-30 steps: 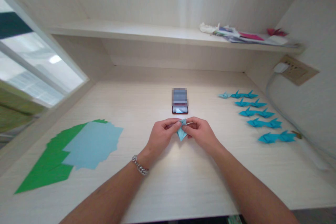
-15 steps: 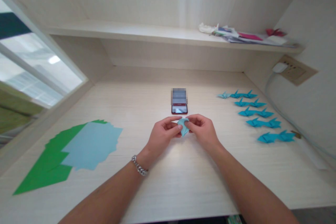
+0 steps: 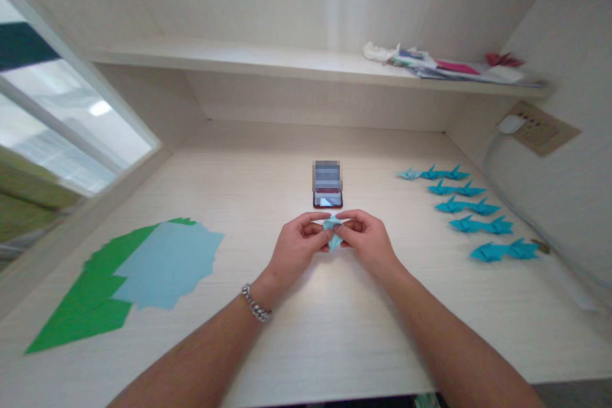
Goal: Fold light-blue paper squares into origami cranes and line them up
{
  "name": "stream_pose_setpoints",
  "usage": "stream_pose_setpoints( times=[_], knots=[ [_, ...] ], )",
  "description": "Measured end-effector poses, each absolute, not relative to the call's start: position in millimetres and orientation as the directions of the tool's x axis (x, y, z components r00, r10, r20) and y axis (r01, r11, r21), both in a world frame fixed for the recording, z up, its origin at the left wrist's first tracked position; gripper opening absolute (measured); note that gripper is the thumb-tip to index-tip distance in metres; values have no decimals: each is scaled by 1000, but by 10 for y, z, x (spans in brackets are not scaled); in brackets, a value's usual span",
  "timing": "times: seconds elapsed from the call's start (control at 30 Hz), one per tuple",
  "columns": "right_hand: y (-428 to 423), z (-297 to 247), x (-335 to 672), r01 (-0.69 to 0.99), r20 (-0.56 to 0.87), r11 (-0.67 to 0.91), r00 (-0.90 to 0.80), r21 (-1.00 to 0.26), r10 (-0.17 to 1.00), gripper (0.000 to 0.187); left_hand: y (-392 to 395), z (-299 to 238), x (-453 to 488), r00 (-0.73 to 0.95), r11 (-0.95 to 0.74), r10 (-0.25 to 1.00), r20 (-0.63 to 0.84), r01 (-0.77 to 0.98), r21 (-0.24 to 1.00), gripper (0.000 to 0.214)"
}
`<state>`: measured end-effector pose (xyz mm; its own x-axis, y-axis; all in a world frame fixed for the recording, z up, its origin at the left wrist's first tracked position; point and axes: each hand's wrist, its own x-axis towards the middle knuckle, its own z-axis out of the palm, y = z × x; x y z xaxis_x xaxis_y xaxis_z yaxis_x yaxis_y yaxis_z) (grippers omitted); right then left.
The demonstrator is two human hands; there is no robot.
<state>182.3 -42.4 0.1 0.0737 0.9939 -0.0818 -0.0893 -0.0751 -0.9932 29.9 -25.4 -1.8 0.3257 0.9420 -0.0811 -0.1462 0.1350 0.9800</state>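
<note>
A small light-blue folded paper piece (image 3: pixel 333 233) is pinched between both my hands just above the middle of the desk. My left hand (image 3: pixel 296 247), with a metal bracelet on the wrist, grips its left side with thumb and fingers closed. My right hand (image 3: pixel 367 241) grips its right side the same way. The fingertips of both hands meet over the paper and hide most of it.
A phone (image 3: pixel 327 185) lies just beyond my hands. Light-blue sheets (image 3: pixel 167 261) lie on green sheets (image 3: pixel 81 312) at the left. Several folded teal paper cranes (image 3: pixel 471 207) stand in rows at the right. Papers (image 3: pixel 444 67) rest on the shelf; a wall socket (image 3: pixel 538 129) is at right.
The folded paper has been turned and pressed smaller between my fingers; its lower point no longer hangs down as far. My hands have stayed in about the same spot.
</note>
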Motion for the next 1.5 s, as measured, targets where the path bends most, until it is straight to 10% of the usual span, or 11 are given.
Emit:
stream_pose_setpoints(
  times=[1.17,1.5],
  knots=[
    [-456,42,1861,-404,-253,-253,-54,-879,966,23,-229,-5,265,335,260,931,-148,-318,912,19],
    [-435,2,1861,-342,-230,-229,-37,-911,972,23,-223,-28,258,319,81,947,-34,-136,987,32]
  ],
)
